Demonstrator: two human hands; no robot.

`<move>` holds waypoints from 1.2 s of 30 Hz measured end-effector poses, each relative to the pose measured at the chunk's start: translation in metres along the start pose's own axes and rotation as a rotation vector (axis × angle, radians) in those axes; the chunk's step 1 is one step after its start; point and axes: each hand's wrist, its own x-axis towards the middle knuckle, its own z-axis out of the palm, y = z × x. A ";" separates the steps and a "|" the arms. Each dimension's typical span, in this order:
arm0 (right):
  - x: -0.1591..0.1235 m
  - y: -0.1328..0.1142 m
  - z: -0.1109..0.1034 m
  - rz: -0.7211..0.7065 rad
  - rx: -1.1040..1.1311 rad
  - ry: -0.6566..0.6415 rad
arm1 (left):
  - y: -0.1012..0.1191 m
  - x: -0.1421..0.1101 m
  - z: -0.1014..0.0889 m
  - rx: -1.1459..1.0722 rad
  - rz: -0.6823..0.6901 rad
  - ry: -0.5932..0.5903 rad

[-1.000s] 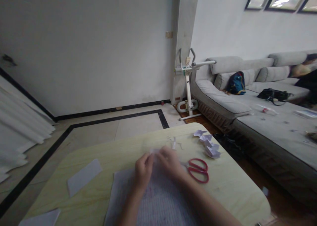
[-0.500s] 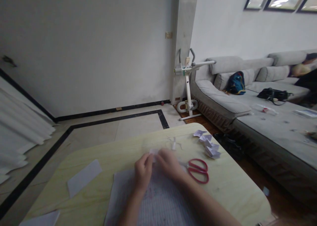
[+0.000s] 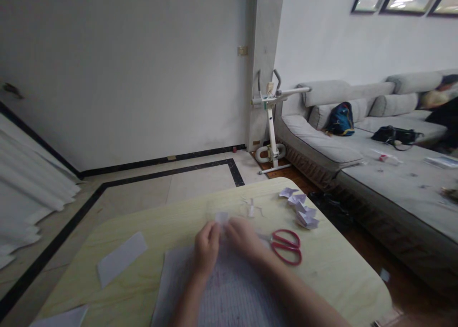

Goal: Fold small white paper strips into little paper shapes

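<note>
Between both hands is a small piece of white paper (image 3: 221, 217), its upper part showing above the fingers. My left hand (image 3: 207, 246) is closed, thumb and fingers pinching the paper's left side. My right hand (image 3: 241, 236), a little blurred, is closed at its right side. Beneath them lies a large lined sheet (image 3: 232, 289) on the table. Red-handled scissors (image 3: 287, 247) rest right of my right hand, their blades partly hidden behind it. Several folded paper pieces (image 3: 302, 210) sit near the table's far right corner. Thin paper strips (image 3: 251, 208) lie beyond my hands.
A white paper piece (image 3: 122, 258) lies on the left of the pale wooden table (image 3: 343, 269), another (image 3: 62, 316) at its near left edge. Beyond the table stand an exercise machine (image 3: 272, 126) and a grey sofa (image 3: 322, 145), where a person (image 3: 438, 102) sits at the far right.
My right hand has shifted slightly down and toward me, so more of the small paper shows above the fingers. My left hand has stayed nearly still.
</note>
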 end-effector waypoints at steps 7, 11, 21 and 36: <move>-0.002 -0.003 -0.002 -0.022 0.031 0.004 | -0.001 0.000 0.000 -0.081 -0.012 -0.056; -0.002 -0.005 -0.005 0.011 0.090 0.143 | 0.000 -0.002 0.000 -0.085 0.000 -0.072; -0.001 -0.006 -0.008 0.053 0.277 0.176 | 0.002 -0.003 0.002 -0.168 -0.044 -0.094; -0.002 -0.007 -0.005 0.088 0.303 0.136 | 0.002 0.003 0.001 -0.460 -0.184 -0.084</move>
